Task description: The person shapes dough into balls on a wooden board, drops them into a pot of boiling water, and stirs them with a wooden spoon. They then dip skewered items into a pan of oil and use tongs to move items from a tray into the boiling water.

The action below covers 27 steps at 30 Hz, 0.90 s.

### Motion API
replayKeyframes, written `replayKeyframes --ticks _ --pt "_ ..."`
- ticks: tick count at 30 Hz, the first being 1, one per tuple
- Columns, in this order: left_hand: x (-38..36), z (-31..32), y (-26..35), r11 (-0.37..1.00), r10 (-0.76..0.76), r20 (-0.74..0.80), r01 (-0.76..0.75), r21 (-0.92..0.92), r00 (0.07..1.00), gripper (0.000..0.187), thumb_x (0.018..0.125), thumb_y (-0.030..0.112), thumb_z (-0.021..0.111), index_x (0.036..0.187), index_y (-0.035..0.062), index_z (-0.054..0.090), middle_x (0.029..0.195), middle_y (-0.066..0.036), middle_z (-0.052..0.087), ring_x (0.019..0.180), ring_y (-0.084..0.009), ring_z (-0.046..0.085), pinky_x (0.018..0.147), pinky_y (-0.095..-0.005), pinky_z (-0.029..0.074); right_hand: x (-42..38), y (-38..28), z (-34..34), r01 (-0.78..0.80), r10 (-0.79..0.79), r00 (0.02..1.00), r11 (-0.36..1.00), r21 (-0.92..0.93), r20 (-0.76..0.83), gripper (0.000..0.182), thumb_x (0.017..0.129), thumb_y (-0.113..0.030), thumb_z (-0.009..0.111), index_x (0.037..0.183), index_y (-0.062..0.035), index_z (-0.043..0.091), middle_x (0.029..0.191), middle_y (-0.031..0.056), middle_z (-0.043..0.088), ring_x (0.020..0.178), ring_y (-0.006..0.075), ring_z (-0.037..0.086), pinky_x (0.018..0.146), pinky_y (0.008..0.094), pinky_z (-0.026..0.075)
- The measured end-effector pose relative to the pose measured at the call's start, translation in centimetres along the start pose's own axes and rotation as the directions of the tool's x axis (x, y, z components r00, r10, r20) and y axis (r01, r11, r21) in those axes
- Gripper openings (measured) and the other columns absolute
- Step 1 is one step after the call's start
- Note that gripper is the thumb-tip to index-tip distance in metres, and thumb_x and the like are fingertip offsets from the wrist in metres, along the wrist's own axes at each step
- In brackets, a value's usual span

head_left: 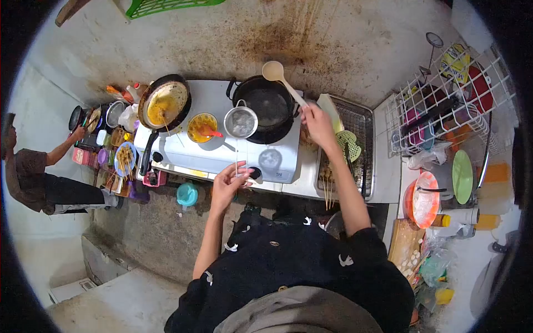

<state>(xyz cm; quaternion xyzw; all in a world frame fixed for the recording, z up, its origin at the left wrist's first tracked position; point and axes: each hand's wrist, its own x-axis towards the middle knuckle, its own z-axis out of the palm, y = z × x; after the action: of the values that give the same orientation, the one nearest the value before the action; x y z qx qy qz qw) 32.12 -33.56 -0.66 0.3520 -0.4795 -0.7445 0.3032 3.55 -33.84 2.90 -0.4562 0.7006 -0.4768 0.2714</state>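
My left hand is closed around the thin handle of a small wire strainer, which hangs over the white stove beside the pot's left edge. A pale ladle is gripped in my right hand, its bowl raised above the back rim of a black pot. Dark liquid appears to be in the pot. Left of the strainer sits a patterned bowl of orange-yellow mixture with a red spoon in it. Further left, a frying pan holds yellow residue and a thin stick.
A wire-mesh tray with skewers and a green slotted turner lies to the right. Beyond are a white wire rack, an orange bowl and a cutting board. Another person works at far left.
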Motion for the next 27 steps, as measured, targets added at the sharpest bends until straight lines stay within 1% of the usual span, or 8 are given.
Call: replayKeyframes --ticks 2,3,5,8,14,17,21,27 --pt "-0.8 -0.3 0.4 1.000 0.019 -0.053 -0.018 0.014 0.998 0.039 0.080 0.004 0.059 0.116 -0.0053 0.046 0.097 -0.012 0.059 0.090 -0.0164 0.059 0.071 -0.0259 0.052 1.2 -0.7 -1.1 0.139 -0.197 0.979 0.835 -0.533 -0.054 0.027 0.088 -0.023 0.044 0.084 -0.0003 0.058 0.072 0.0146 0.061 0.068 0.0274 0.061 0.063 0.0405 0.047" --pt "-1.0 -0.6 0.4 1.000 0.020 -0.052 -0.019 0.016 0.998 0.039 0.080 0.004 0.059 0.116 -0.0053 0.046 0.097 -0.012 0.059 0.090 -0.0164 0.059 0.071 -0.0259 0.052 2.0 -0.4 -1.1 0.139 -0.198 0.979 0.835 -0.532 -0.055 0.027 0.088 -0.023 0.044 0.084 -0.0003 0.058 0.072 0.0146 0.061 0.068 0.0274 0.061 0.063 0.0405 0.047" --pt "-1.4 -1.1 0.2 0.999 0.041 -0.083 -0.039 0.030 0.996 0.039 0.080 0.004 0.059 0.116 -0.0053 0.047 0.097 -0.011 0.060 0.089 -0.0158 0.059 0.070 -0.0254 0.052 3.4 0.8 -0.6 0.285 -0.408 0.913 0.594 -0.752 0.023 0.023 0.083 -0.023 0.050 0.079 -0.0029 0.061 0.074 0.0157 0.061 0.069 0.0311 0.060 0.065 0.0408 0.046" --pt "-1.7 -1.1 -0.1 0.999 0.027 -0.116 -0.025 0.020 0.993 0.038 0.081 0.003 0.059 0.116 -0.0062 0.046 0.098 -0.013 0.060 0.083 -0.0136 0.060 0.067 -0.0236 0.053 4.5 0.8 0.3 0.391 -0.517 0.849 0.470 -0.792 0.113 0.021 0.080 -0.024 0.053 0.075 -0.0062 0.064 0.074 0.0129 0.062 0.071 0.0302 0.059 0.067 0.0407 0.045" --pt "-2.5 -1.0 -0.2 1.000 0.024 -0.092 -0.024 -0.010 0.995 0.039 0.081 0.003 0.059 0.116 -0.0061 0.046 0.098 -0.013 0.061 0.080 -0.0123 0.060 0.067 -0.0238 0.053 6.0 -0.1 2.0 0.510 -0.433 0.823 0.276 -0.815 0.368 0.015 0.072 -0.023 0.058 0.072 -0.0109 0.068 0.090 0.0083 0.058 0.094 0.0229 0.053 0.080 0.0383 0.036" --pt "-2.7 -1.2 -0.5 1.000 0.003 -0.094 -0.001 0.021 0.996 0.039 0.081 0.003 0.059 0.117 -0.0059 0.046 0.096 -0.012 0.062 0.077 -0.0111 0.060 0.066 -0.0234 0.052 5.5 0.0 3.3 0.517 -0.487 0.794 0.228 -0.825 0.364 0.015 0.070 -0.023 0.059 0.071 -0.0112 0.068 0.097 0.0069 0.054 0.100 0.0216 0.047 0.083 0.0366 0.034" --pt "-2.8 -1.1 -0.8 1.000 0.016 -0.100 -0.018 -0.020 0.995 0.038 0.081 0.004 0.058 0.116 -0.0054 0.047 0.095 -0.012 0.062 0.076 -0.0102 0.060 0.064 -0.0228 0.052 4.9 -0.1 4.1 0.508 -0.501 0.796 0.248 -0.825 0.339 0.014 0.071 -0.026 0.062 0.072 -0.0139 0.069 0.095 0.0061 0.048 0.100 0.0226 0.042 0.076 0.0369 0.033" --pt "-2.7 -0.9 -0.6 1.000 -0.009 -0.108 0.008 -0.002 0.994 0.038 0.081 0.004 0.059 0.116 -0.0054 0.047 0.096 -0.012 0.062 0.075 -0.0101 0.060 0.062 -0.0231 0.053 4.0 -0.4 4.5 0.499 -0.523 0.815 0.420 -0.758 0.247 0.015 0.068 -0.029 0.066 0.071 -0.0153 0.070 0.091 0.0064 0.046 0.097 0.0238 0.041 0.075 0.0401 0.029"
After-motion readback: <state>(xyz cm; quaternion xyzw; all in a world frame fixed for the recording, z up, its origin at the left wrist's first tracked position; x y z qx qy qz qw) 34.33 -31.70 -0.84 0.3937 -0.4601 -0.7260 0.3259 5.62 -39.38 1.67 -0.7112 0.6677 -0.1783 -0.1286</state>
